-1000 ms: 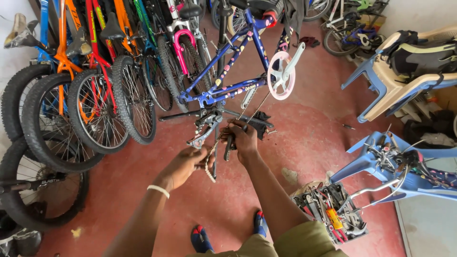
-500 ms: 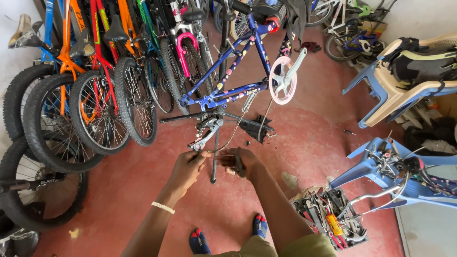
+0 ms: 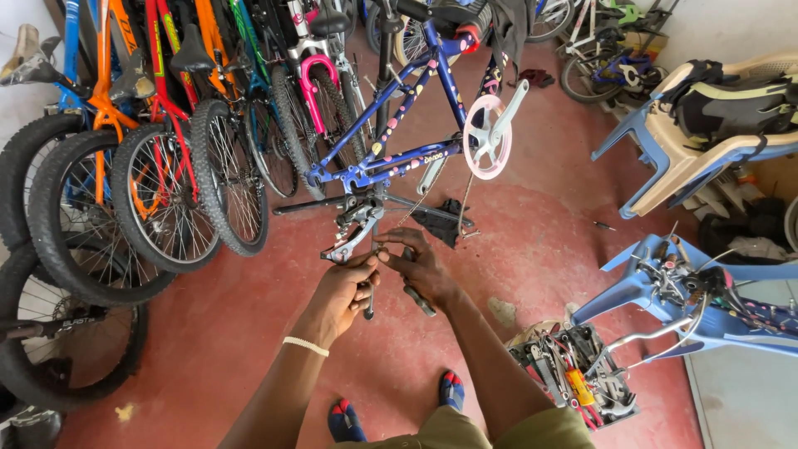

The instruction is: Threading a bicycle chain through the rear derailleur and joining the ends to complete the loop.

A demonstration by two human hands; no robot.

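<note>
At the centre of the red floor (image 3: 249, 366), both hands meet under the silver rear derailleur (image 3: 353, 226) of the upturned blue bicycle frame (image 3: 391, 158). Left hand (image 3: 342, 291): grip closed around a thin dark metal rod tool (image 3: 369, 295) that hangs straight down below the derailleur. Right hand (image 3: 422, 268): fingers curled shut over a dark-handled tool (image 3: 418, 299), thumb and forefinger pinched just beside the left hand's fingertips. White band on left wrist (image 3: 305, 346). Above the grip, white chainring with crank (image 3: 488, 137) on the frame. Left of the grip, a row of parked bicycles with knobby tyres (image 3: 166, 191). Right and below, an open tray of mixed tools (image 3: 582, 382); further right, stacked blue plastic chairs (image 3: 665, 291).
</note>
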